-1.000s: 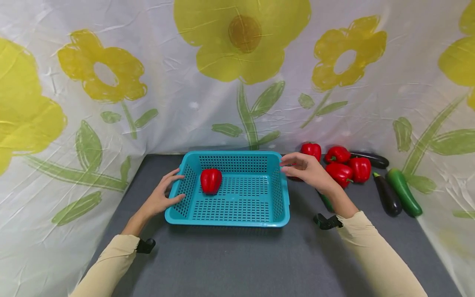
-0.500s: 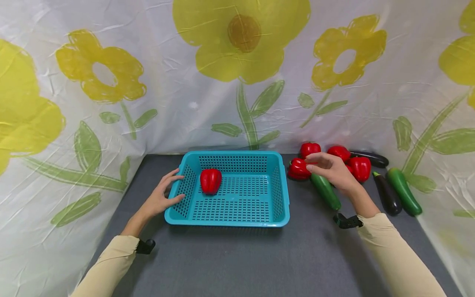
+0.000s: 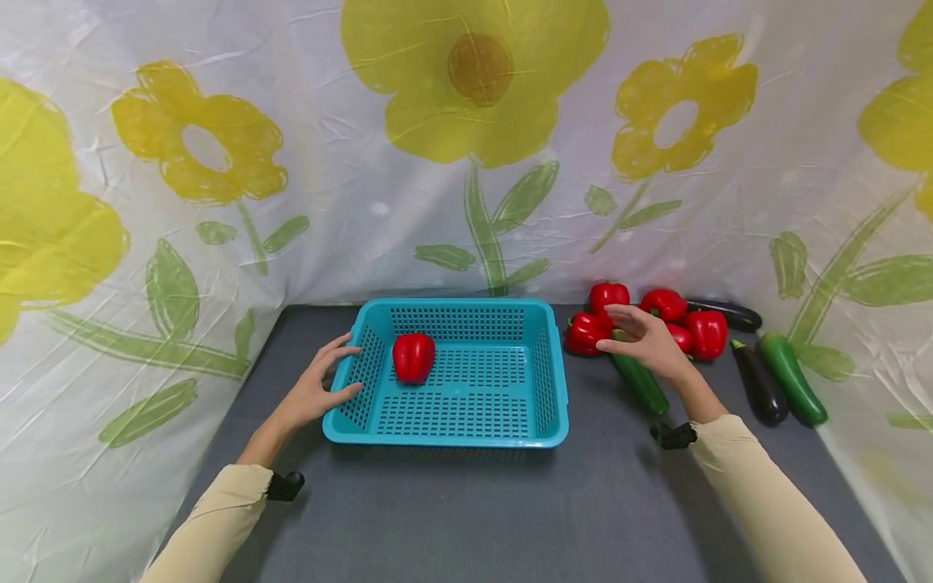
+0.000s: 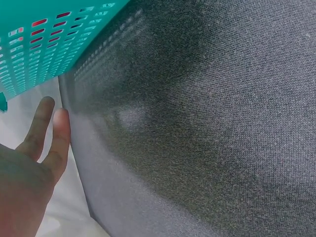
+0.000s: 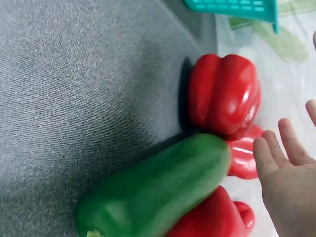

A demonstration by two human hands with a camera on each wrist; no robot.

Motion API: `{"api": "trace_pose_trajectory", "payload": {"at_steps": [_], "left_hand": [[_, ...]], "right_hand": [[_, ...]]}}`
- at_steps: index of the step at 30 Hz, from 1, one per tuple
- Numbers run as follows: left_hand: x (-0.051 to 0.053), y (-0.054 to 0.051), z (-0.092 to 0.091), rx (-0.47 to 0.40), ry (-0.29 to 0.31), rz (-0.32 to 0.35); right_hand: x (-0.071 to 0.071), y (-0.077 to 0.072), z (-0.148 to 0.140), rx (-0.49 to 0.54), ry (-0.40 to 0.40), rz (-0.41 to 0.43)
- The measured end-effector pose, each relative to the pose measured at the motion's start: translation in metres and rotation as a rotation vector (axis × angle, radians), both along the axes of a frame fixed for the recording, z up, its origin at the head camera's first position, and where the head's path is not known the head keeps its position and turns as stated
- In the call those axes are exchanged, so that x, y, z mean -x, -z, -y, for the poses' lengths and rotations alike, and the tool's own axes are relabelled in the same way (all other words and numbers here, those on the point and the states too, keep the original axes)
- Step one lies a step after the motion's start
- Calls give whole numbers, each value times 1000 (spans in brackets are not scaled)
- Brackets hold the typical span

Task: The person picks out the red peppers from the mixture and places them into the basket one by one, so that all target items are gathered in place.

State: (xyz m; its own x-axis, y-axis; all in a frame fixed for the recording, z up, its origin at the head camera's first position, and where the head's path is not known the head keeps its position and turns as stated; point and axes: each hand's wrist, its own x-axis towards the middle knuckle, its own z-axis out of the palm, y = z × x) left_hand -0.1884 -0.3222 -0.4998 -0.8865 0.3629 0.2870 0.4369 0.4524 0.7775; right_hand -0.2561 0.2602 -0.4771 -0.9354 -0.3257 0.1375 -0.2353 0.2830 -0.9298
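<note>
A blue plastic basket (image 3: 455, 441) with slotted walls stands on the dark table, one red bell pepper (image 3: 414, 358) inside it. My left hand (image 3: 313, 387) is at the basket's left rim, thumb and fingers spread and holding nothing. Whether it touches the rim, I cannot tell. To the right, my right hand (image 3: 649, 344) hovers above the vegetables with relaxed, parted fingers and nothing in them. Below it lies a green zucchini (image 5: 158, 185), partly covered by the hand in the head view. Against the zucchini's far end sits a red bell pepper (image 5: 224, 94).
Several more red bell peppers (image 3: 705, 334) cluster beyond my right hand. An eggplant (image 3: 722, 312) lies behind them; another eggplant (image 3: 760, 385) and a second zucchini (image 3: 793, 380) lie at the table's right edge. A flower-printed curtain (image 3: 364, 202) borders the table (image 3: 452, 518).
My right hand has moved right, from the basket's right rim to above the vegetables, then dipped slightly toward the zucchini and nearest pepper. The left hand and basket have stayed put.
</note>
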Motion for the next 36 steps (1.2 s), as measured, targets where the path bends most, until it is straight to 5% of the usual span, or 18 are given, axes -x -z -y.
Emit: {"api": "trace_pose_trajectory", "payload": {"at_steps": [12,21,36], "left_hand": [[0,2,0,-1,2,11],[0,3,1,4,-4,6],[1,1,1,11,-19,22]], "right_hand": [[8,-2,19,1,19,-4],[28,23,20,-70,43,-13],[34,25,23,-196,80,-1]]}}
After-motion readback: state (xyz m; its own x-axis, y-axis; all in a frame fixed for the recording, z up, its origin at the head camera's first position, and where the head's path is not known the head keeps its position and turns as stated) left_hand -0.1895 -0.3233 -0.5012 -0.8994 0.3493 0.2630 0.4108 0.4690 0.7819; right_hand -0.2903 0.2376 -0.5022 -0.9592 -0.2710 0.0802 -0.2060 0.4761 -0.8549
